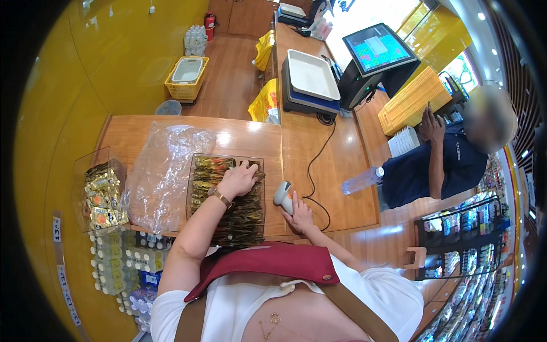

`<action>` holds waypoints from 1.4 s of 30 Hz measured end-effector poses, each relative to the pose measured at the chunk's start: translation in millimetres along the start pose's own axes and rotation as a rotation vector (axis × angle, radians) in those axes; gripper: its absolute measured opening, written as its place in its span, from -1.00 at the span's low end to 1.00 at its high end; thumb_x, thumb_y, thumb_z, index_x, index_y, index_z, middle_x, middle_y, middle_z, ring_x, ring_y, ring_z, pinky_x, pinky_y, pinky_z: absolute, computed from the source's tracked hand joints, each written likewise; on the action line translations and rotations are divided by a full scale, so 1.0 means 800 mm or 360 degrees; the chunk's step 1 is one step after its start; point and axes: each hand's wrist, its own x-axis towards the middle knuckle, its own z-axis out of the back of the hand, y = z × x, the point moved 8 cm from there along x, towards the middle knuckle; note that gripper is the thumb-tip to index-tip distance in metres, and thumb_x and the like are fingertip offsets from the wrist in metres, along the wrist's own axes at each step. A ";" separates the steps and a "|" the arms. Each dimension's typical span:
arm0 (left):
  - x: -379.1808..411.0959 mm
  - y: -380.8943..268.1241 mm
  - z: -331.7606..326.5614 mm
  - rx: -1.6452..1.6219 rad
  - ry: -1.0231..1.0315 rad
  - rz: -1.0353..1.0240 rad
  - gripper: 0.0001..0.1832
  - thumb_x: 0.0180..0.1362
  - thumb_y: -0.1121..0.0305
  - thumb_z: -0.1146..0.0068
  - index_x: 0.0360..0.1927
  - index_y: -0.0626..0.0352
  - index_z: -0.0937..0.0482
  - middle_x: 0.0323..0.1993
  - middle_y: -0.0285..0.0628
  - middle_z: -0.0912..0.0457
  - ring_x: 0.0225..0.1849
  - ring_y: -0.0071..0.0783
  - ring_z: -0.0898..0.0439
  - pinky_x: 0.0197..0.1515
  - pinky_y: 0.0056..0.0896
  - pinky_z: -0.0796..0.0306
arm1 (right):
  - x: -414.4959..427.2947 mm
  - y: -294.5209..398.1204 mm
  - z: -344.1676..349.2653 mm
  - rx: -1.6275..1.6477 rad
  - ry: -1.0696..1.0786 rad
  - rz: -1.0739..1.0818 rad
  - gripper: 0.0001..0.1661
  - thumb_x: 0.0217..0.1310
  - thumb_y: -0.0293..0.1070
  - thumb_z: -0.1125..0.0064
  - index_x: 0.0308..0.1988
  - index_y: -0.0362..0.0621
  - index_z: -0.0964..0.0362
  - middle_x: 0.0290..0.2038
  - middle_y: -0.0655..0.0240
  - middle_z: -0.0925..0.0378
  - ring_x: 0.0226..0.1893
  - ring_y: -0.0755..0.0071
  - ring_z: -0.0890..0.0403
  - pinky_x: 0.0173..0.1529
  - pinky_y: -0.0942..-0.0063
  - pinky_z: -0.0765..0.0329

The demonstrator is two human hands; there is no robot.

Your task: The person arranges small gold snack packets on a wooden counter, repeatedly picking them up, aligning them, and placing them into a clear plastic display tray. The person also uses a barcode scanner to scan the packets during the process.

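Observation:
My left hand, with a watch on the wrist, reaches into a clear plastic box. Its fingertips touch the packets at the far right corner; whether they grip one is hidden. Rows of small foil snack packets fill the box, standing on edge. On the wooden counter, my right hand lies with fingers spread. Its thumb and forefinger flank the handle end of a white and grey handheld barcode scanner. The scanner's black cable curls across the counter.
A crumpled clear plastic bag lies left of the box, beside another clear bin of gold packets. Ahead are a scale with a white tray and a checkout screen. A water bottle lies near a person across the counter.

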 end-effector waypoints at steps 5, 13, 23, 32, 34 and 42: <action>-0.003 -0.005 -0.001 -0.0018 -0.0091 0.0033 -0.70 0.15 0.20 0.01 -0.10 0.10 -0.35 -0.12 0.05 -0.41 -0.13 0.02 -0.51 -0.16 -0.02 -0.43 | -0.002 -0.013 -0.007 0.0252 -0.0084 0.0081 -0.03 0.15 0.03 -0.03 0.36 -0.12 0.25 0.05 0.01 -0.30 -0.05 -0.08 -0.38 0.04 0.08 -0.32; -0.010 -0.013 0.012 -0.0040 -0.0225 0.0099 -0.72 0.11 0.24 -0.05 -0.18 0.14 -0.35 -0.19 0.04 -0.41 -0.17 0.01 -0.50 -0.20 0.00 -0.44 | 0.033 -0.044 0.057 0.0409 0.0074 0.0060 -0.45 0.16 -0.31 0.10 0.15 -0.22 -0.11 -0.05 -0.11 -0.34 -0.01 -0.17 -0.39 0.08 0.13 -0.37; -0.016 -0.009 0.030 -0.0424 -0.0420 0.0323 -0.73 -0.03 0.36 -0.20 -0.28 0.19 -0.40 -0.25 -0.03 -0.41 -0.17 0.00 -0.47 -0.16 -0.14 -0.39 | 0.357 -0.184 0.484 -0.0634 -0.0571 0.0352 -0.85 0.08 -0.25 -0.03 -0.36 0.12 -0.55 -0.22 0.23 -0.47 -0.09 0.01 -0.42 -0.08 0.02 -0.40; -0.002 -0.005 0.038 -0.0668 -0.0341 0.0655 -0.72 -0.16 0.47 -0.27 -0.33 0.22 -0.45 -0.31 -0.11 -0.38 -0.22 -0.10 -0.46 -0.16 -0.23 -0.35 | 0.603 -0.275 0.699 -0.1175 -0.0688 -0.0452 -0.74 0.21 -0.13 0.01 -0.14 0.51 -0.54 0.04 0.32 -0.37 0.11 0.03 -0.31 0.09 -0.20 -0.21; -0.002 0.001 0.035 -0.0747 -0.0302 0.0772 -0.71 -0.21 0.50 -0.27 -0.35 0.22 -0.46 -0.33 -0.13 -0.35 -0.23 -0.12 -0.44 -0.16 -0.26 -0.34 | 0.641 -0.276 0.695 -0.1111 -0.0616 -0.0505 -0.64 0.15 -0.25 0.04 -0.11 0.50 -0.52 0.14 0.36 -0.31 0.19 -0.01 -0.22 0.17 -0.29 -0.09; 0.011 0.006 0.037 -0.0836 -0.0282 0.0934 -0.73 -0.26 0.52 -0.27 -0.39 0.22 -0.52 -0.36 -0.13 -0.37 -0.32 -0.18 -0.46 -0.26 -0.32 -0.40 | 0.705 -0.296 0.691 -0.1135 -0.0631 -0.0577 -0.67 0.21 -0.17 0.05 -0.08 0.51 -0.52 0.15 0.40 -0.31 0.23 0.02 -0.17 0.18 -0.26 -0.09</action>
